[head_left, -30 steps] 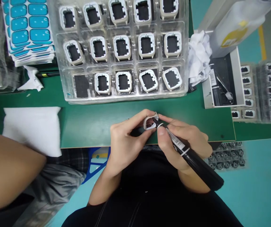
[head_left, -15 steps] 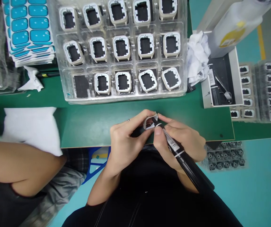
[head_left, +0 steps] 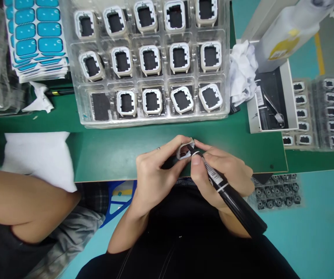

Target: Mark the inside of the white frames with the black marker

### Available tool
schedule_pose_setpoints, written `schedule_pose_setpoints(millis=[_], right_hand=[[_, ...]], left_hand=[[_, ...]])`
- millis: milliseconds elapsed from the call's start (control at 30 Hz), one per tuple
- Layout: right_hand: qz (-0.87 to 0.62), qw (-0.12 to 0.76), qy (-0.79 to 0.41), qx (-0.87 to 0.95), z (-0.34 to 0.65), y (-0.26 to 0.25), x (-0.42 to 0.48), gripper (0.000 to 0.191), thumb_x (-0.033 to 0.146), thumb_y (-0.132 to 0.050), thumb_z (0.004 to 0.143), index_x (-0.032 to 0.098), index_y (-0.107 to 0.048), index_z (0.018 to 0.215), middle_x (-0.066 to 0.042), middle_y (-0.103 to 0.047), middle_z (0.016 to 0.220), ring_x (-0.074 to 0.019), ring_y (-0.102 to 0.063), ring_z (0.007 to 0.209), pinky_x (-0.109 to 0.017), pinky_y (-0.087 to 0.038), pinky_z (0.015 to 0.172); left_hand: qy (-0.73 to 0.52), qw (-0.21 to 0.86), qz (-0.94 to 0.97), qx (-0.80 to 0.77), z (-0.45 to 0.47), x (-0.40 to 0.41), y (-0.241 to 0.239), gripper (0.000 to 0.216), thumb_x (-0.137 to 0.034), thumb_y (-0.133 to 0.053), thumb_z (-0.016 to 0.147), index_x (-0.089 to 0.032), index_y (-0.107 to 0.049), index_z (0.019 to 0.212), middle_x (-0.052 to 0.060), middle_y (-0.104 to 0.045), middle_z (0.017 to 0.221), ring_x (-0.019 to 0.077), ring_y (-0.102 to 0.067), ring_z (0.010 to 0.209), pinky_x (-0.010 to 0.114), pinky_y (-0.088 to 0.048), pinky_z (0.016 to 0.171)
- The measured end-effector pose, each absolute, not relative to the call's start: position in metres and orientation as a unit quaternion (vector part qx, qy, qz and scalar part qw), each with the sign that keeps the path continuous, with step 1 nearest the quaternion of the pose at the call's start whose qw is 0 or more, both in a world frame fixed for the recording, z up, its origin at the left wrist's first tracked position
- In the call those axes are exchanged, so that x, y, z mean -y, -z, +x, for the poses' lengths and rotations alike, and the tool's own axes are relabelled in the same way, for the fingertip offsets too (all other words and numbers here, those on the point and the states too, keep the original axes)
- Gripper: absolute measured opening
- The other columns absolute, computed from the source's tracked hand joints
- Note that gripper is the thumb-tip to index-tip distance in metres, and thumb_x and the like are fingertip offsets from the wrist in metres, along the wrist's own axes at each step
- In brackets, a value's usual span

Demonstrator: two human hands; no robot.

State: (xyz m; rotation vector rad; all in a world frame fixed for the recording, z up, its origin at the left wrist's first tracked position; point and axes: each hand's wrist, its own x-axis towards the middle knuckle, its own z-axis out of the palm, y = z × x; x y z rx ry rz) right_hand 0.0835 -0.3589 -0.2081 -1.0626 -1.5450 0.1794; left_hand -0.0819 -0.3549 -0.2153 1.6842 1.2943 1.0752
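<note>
Here's the left hand (head_left: 155, 174) pinching a small off-white, round-cornered, hollow plastic frame (head_left: 179, 150) between thumb and forefinger, and it's a firm-looking closed grip. The frame hangs above the green tabletop (head_left: 111, 155), just inside the near edge and well left of the near right corner. It's tilted, its opening turned up to view; the rim is pale and smooth, the inner wall greyish-white, and dark patches sit low inside, too small to make out. And the right hand (head_left: 225, 170) is wrapped around a thick black marker pen (head_left: 227, 194) with a white label and a pale ring, gripping it slantwise, a fingertip up by the frame's far right corner. The black nib is in the opening; whether it touches the wall, I can't tell. Beyond, toward the tabletop's far edge, a clear plastic tray (head_left: 155, 121) carries rows of white-rimmed, squarish frames (head_left: 160, 101), and right of it sits a white open-topped box (head_left: 293, 100) near the tabletop's right edge.
</note>
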Motion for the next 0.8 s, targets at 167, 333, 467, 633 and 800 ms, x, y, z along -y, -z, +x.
schedule_pose_setpoints(millis=[167,333,467,633,800], right_hand=[[-0.460,0.600,-0.061,0.652,0.0835,0.2100,0.3590,0.029,-0.001,-0.084,0.088,0.024,-0.069,0.093,0.006,-0.076,0.072,-0.0189,-0.082,0.060,-0.035,-0.084,0.084],[-0.484,0.586,-0.072,0.646,0.0840,0.2093,0.3615,0.026,0.004,-0.084,0.090,0.026,-0.071,0.094,0.004,-0.082,0.079,-0.0237,-0.089,0.072,-0.033,-0.083,0.076],[-0.464,0.600,-0.061,0.648,0.0846,0.2109,0.3587,0.027,0.001,-0.084,0.087,0.024,-0.071,0.093,0.005,-0.079,0.075,-0.0203,-0.084,0.063,-0.034,-0.084,0.082],[-0.448,0.610,-0.091,0.647,0.0860,0.2114,0.3582,0.025,0.002,-0.081,0.089,0.025,-0.071,0.092,0.007,-0.075,0.072,-0.0172,-0.080,0.059,-0.035,-0.083,0.092],[-0.447,0.615,-0.102,0.642,0.0840,0.2115,0.3563,0.026,0.001,-0.081,0.089,0.026,-0.072,0.093,0.009,-0.075,0.072,-0.0155,-0.078,0.058,-0.035,-0.083,0.090]], left_hand=[[-0.424,0.389,0.644,-0.504,-0.0818,0.3554,0.2168,0.029,-0.026,-0.090,0.105,-0.029,-0.090,0.134,0.001,-0.090,0.110,0.0208,-0.085,0.093,0.031,-0.069,0.089],[-0.423,0.385,0.645,-0.507,-0.0821,0.3548,0.2177,0.028,-0.028,-0.090,0.106,-0.028,-0.090,0.134,0.002,-0.090,0.112,0.0221,-0.086,0.095,0.032,-0.071,0.090],[-0.421,0.387,0.640,-0.512,-0.0821,0.3546,0.2179,0.025,-0.030,-0.092,0.104,-0.028,-0.091,0.130,0.001,-0.090,0.108,0.0212,-0.085,0.093,0.032,-0.071,0.090],[-0.428,0.424,0.611,-0.514,-0.0823,0.3529,0.2184,0.033,-0.021,-0.096,0.098,-0.028,-0.091,0.129,-0.001,-0.091,0.111,0.0225,-0.089,0.097,0.032,-0.074,0.096],[-0.440,0.470,0.578,-0.501,-0.0824,0.3495,0.2162,0.043,-0.018,-0.103,0.089,-0.027,-0.091,0.130,-0.001,-0.092,0.111,0.0243,-0.092,0.100,0.034,-0.077,0.104]])
